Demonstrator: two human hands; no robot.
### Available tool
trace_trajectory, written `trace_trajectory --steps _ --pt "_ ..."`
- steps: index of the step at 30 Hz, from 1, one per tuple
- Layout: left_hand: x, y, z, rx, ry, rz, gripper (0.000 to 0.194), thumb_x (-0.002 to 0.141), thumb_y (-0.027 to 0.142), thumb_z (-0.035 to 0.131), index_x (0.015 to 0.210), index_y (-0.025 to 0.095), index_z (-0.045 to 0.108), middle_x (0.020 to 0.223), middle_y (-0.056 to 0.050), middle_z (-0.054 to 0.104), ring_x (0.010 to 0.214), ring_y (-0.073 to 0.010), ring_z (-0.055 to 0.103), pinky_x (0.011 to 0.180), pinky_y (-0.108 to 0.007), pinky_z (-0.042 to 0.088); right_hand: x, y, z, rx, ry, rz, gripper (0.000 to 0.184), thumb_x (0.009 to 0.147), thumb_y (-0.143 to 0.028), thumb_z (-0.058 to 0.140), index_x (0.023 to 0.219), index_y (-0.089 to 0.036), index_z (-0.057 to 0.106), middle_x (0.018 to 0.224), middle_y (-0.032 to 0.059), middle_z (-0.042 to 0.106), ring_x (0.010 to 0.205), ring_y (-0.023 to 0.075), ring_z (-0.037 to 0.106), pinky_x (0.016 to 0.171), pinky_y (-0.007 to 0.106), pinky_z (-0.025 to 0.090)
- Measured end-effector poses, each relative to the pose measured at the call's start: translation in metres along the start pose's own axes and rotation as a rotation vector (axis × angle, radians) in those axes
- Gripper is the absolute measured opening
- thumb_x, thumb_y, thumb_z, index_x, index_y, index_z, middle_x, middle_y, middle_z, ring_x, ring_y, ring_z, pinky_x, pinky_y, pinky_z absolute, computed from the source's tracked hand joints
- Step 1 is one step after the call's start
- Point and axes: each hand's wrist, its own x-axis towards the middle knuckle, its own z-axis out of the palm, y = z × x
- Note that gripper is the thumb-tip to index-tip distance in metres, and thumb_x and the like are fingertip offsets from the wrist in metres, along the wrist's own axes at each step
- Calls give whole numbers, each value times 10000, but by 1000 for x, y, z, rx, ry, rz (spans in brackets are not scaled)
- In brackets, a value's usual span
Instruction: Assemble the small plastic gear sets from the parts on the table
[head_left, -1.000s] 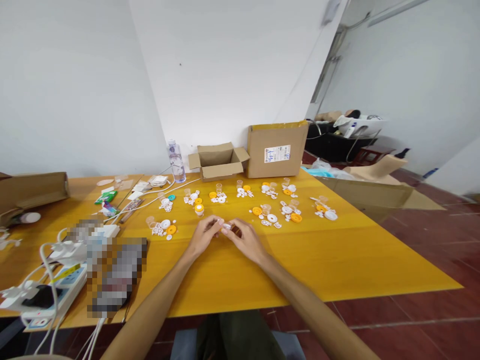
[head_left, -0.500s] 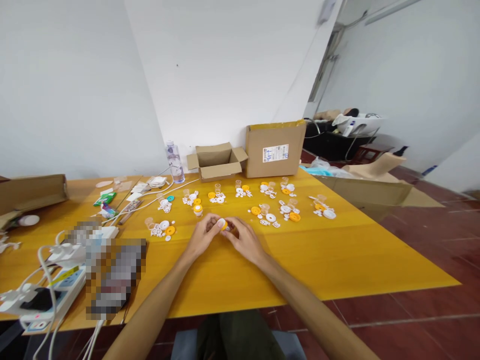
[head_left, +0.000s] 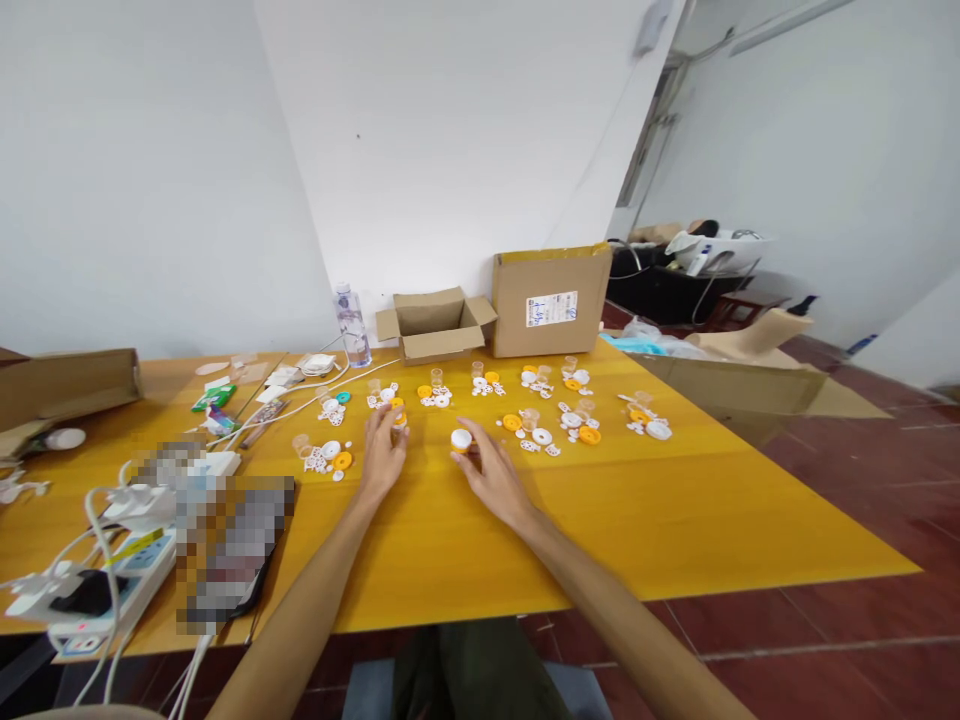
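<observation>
My right hand [head_left: 495,480] holds a small round piece with a white top [head_left: 460,440] between thumb and fingers, just above the table. Further left, my left hand [head_left: 384,455] reaches forward, its fingers curled around a small orange-and-white round piece [head_left: 399,412] that they partly cover. Behind and beside the hands lie several small groups of plastic parts. Each has a clear cup [head_left: 301,445], white toothed pieces and a coloured ring, such as the orange ring [head_left: 342,461] or the teal ring [head_left: 343,398].
An open cardboard box [head_left: 435,325] and a taller closed carton [head_left: 551,300] stand at the back by the wall, with a water bottle [head_left: 352,330] to their left. Power strips [head_left: 142,560], cables and a blurred phone-like slab [head_left: 240,550] lie on the left of the yellow table [head_left: 637,530].
My hands have separated. The left one moved left to the orange-and-white piece, while the right one keeps the round piece, whose white top now faces up.
</observation>
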Motion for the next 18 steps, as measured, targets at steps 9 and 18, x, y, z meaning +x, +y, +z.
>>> trace_trajectory --steps 9,18 --pt "-7 4 6 -161 -258 71 391 803 57 518 1137 217 643 1063 -53 687 906 -189 656 868 -343 555 1 10 3 -155 -39 31 360 809 -177 573 1163 -240 549 1099 71 672 1006 252 650 908 423 529" --pt "-15 5 19 -499 -416 -59 594 703 -39 491 1235 222 539 1097 -54 681 906 -156 683 867 -331 567 11 -3 3 -394 -148 -144 603 868 -296 638 1422 -274 400 1329 110 573 1210 289 562 994 462 482"
